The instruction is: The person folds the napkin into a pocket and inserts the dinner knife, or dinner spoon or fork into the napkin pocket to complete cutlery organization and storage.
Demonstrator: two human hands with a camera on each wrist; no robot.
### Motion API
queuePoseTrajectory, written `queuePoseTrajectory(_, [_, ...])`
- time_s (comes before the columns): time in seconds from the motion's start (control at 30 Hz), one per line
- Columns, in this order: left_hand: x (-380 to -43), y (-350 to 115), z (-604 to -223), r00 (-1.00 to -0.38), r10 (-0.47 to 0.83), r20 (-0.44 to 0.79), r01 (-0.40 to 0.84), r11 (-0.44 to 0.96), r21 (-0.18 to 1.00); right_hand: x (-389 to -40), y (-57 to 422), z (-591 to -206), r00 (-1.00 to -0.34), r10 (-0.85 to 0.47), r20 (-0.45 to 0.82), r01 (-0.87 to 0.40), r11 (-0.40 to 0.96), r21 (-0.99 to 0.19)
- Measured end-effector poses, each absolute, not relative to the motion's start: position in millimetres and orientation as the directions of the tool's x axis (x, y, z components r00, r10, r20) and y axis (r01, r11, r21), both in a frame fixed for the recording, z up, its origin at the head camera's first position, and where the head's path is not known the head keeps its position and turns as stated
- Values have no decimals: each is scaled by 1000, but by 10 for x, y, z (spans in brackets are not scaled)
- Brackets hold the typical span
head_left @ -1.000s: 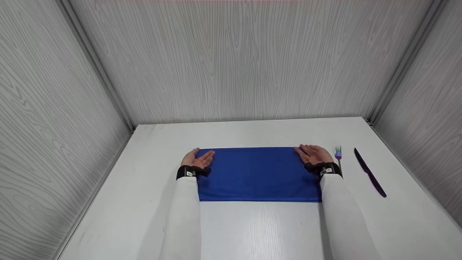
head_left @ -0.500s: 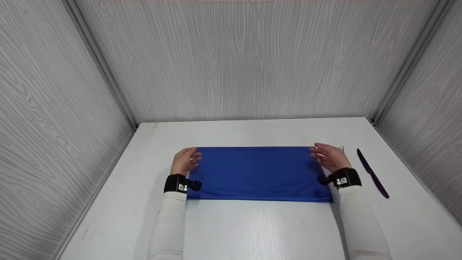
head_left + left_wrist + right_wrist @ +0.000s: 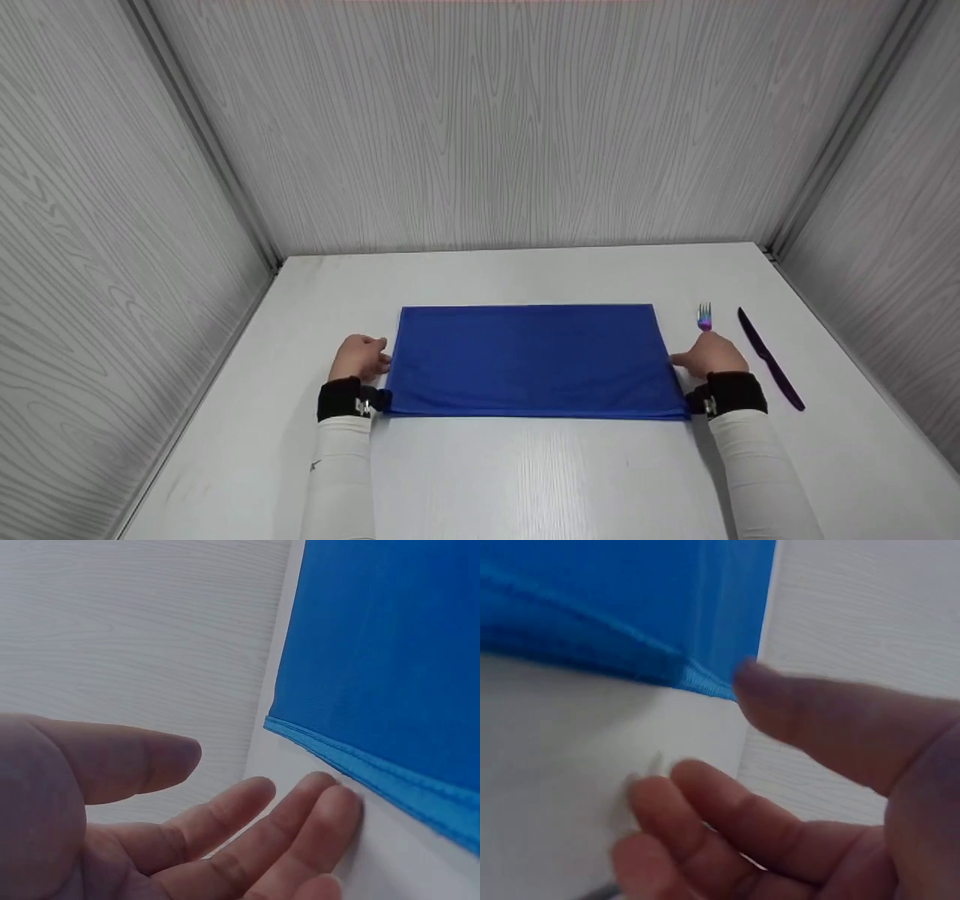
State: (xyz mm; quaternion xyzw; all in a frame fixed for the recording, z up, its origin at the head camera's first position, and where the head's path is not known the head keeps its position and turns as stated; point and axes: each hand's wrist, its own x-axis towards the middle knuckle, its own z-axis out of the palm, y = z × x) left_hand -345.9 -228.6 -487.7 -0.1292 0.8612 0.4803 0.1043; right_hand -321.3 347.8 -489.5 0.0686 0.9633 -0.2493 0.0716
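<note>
A blue cloth (image 3: 525, 360) with a stitched hem lies flat as a wide rectangle on the white table. Just off its left edge is my left hand (image 3: 360, 358), thumb and fingers apart; in the left wrist view its fingertips (image 3: 334, 799) come close to the hem, holding nothing. My right hand (image 3: 709, 355) is at the right edge, fingers relaxed and loosely bent. Seen from the right wrist, the thumb (image 3: 795, 701) overlaps the cloth's corner, and the other fingers are spread below with nothing between. Partly hidden behind the right hand is a fork (image 3: 704, 316).
A dark purple table knife (image 3: 771, 358) lies to the right of the fork, slanting toward the table's right side. Grey wood-grain panels (image 3: 480, 127) enclose the white table (image 3: 540, 480) at the back and both sides.
Both hands have moved outward and toward the person, from over the far corners of the cloth to beside its side edges. Cloth and cutlery lie where they were.
</note>
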Motion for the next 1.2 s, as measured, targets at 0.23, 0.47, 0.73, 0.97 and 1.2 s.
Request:
queuePoseTrajectory(0.23, [-3454, -2285, -4854, -950, -114, -290, -308, 497, 811, -3160, 3390, -4891, -977, 57, -207, 142, 894, -425])
queuePoseTrajectory(0.47, [-3437, -2269, -4853, -949, -108, -297, -311, 494, 812, -3190, 3406, -4953, -978, 35, -205, 132, 866, -482])
queuePoseTrajectory(0.73, [-3426, -2203, -4854, -946, -101, -307, -317, 479, 819, -3256, 3442, -4987, -986, 49, -157, 120, 867, -484])
queuePoseTrajectory(0.97, [-3475, -2040, -4901, -944, -27, -327, -308, 419, 854, -3343, 3563, -5020, -993, 117, -17, 106, 819, -563])
queuePoseTrajectory(1.2, [-3455, -2017, -4925, -943, -37, -331, -318, 401, 859, -3257, 3712, -4895, -974, 110, -196, 203, 809, -551])
